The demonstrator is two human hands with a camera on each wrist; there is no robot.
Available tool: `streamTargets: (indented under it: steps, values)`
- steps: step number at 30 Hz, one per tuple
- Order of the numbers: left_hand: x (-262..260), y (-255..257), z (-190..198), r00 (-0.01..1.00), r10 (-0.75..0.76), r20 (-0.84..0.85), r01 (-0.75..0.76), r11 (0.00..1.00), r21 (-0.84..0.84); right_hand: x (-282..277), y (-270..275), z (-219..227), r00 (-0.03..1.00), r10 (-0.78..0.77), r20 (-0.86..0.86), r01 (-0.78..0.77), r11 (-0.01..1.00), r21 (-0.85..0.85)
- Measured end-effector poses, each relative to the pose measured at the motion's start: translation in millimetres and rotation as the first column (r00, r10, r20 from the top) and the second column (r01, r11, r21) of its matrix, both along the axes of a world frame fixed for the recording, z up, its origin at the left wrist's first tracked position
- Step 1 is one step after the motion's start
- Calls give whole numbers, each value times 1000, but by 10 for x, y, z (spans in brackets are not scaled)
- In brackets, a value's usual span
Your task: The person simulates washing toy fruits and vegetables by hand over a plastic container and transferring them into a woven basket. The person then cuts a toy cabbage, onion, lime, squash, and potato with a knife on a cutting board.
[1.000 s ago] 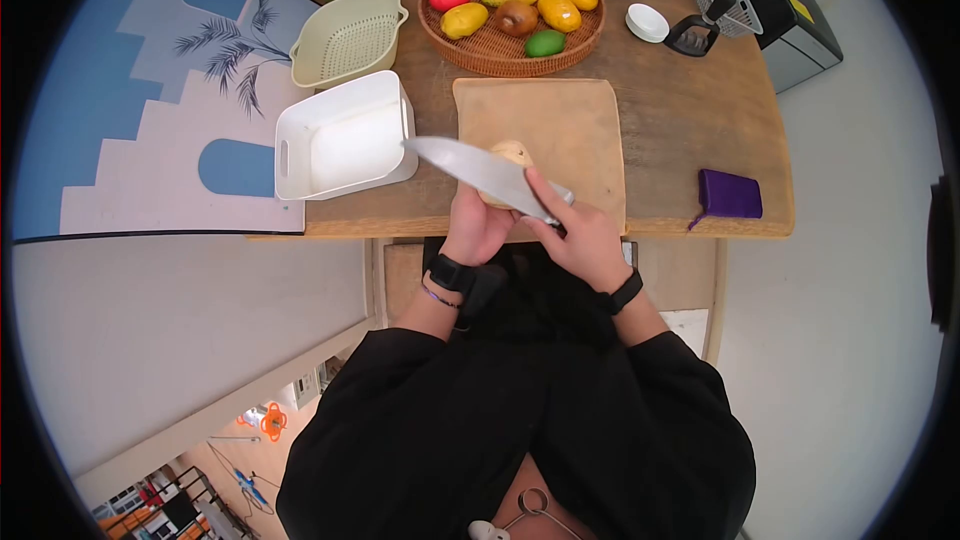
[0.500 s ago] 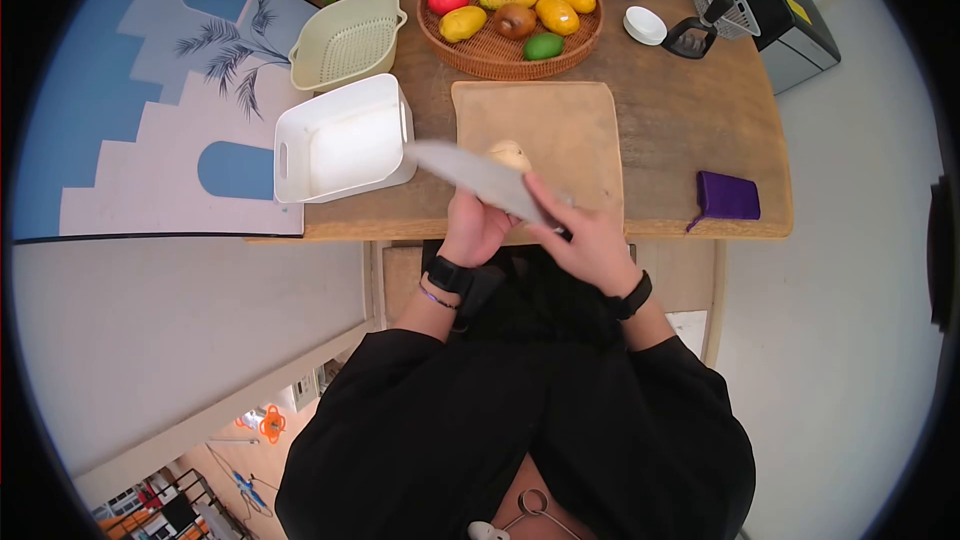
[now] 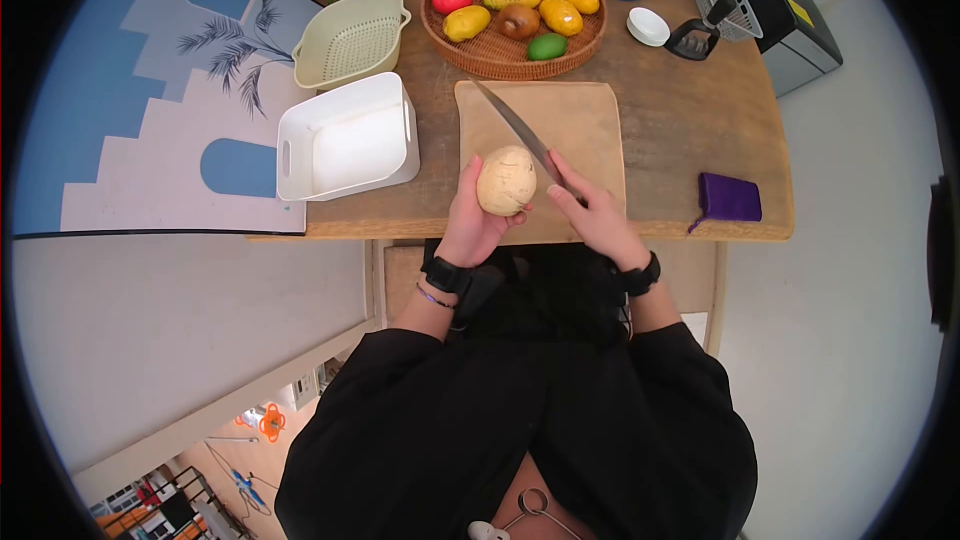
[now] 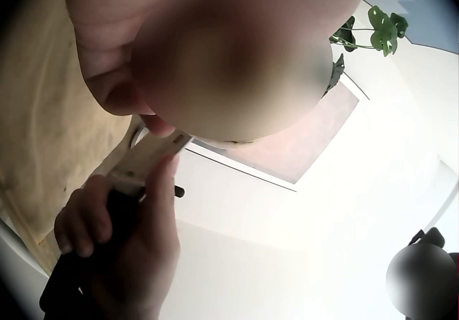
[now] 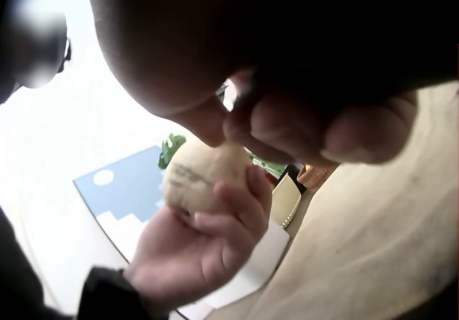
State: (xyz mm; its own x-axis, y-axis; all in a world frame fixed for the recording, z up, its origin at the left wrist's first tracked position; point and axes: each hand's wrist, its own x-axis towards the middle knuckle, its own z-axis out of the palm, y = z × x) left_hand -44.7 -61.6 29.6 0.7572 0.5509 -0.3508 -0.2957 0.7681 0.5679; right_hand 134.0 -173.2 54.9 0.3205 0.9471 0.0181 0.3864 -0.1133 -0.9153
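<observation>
In the head view my left hand (image 3: 474, 225) grips a round, pale tan jicama (image 3: 507, 181) with dark creases, its fingers curled round the side and underside. It is held over the near part of the wooden cutting board (image 3: 580, 130). My right hand (image 3: 605, 228) holds a large kitchen knife (image 3: 520, 128) by the handle, just right of the jicama. The blade points away and to the left, edge-on. In the right wrist view the left hand's fingers (image 5: 229, 216) wrap the jicama; in the left wrist view the jicama (image 4: 229, 105) is blurred and close.
Left of the board stand a white bin (image 3: 350, 140) and a pale green colander (image 3: 350, 40). Behind is a wicker basket (image 3: 515, 65) of yellow, red and green produce. A purple wallet (image 3: 730, 197), a white dish (image 3: 648, 27) and a black-handled tool (image 3: 692, 38) lie right.
The knife has swung from lying flat across the jicama to standing edge-on at its right, tip farther away. My right hand has moved slightly right, and the jicama now shows fully.
</observation>
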Motion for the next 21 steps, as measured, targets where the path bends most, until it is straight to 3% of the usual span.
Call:
streamTargets:
  steps: [1, 2, 6, 7, 8, 9, 10, 11, 13, 15, 18, 20, 21]
  values:
    - [-12, 0, -10, 999, -35, 16, 35, 999, 18, 47, -19, 78, 979, -32, -201, -38, 942, -334]
    - [-10, -9, -12, 999, -34, 16, 34, 999, 17, 55, -34, -38, 970, -41, -239, -15, 974, -227]
    - [7, 26, -31, 1000, 11, 20, -10, 999, -39, -24, -102, 20, 976, -49, -210, -11, 960, -278]
    - [-3, 18, -79, 999, 6, 41, -3, 998, -67, -100, -120, -80, 1000, -7, -30, 7, 1000, -13]
    - [0, -22, -123, 999, 1, 38, 2, 997, -73, -166, -157, -138, 988, -18, 156, -22, 968, 251]
    - [29, -54, -157, 998, 62, 3, -62, 993, -102, -200, -202, -70, 987, -23, 157, -17, 968, 250]
    - [61, -57, -149, 992, 123, -33, -127, 984, -125, -225, -243, 53, 946, 45, 321, -106, 979, 175]
    - [69, -36, -133, 992, 120, -32, -123, 985, -123, -245, -259, 119, 875, 123, 468, -183, 980, 85]
    - [52, -12, -53, 988, -1, 157, 25, 988, -151, -276, -257, 66, 843, 140, 519, -202, 977, 65]
    - [36, -22, -123, 988, -13, 153, 29, 995, -100, -300, -260, 40, 765, 145, 627, -209, 977, 30]
    - [35, 7, -185, 988, -40, 150, 53, 995, -80, -292, -249, 5, 793, 151, 590, -220, 974, 46]
    - [34, -30, -295, 998, 47, -37, -49, 998, -49, -266, -237, 31, 846, 139, 515, -173, 985, 18]
    - [19, -57, -244, 998, 45, -39, -47, 997, -54, -249, -233, 42, 891, 122, 437, -128, 992, -15]
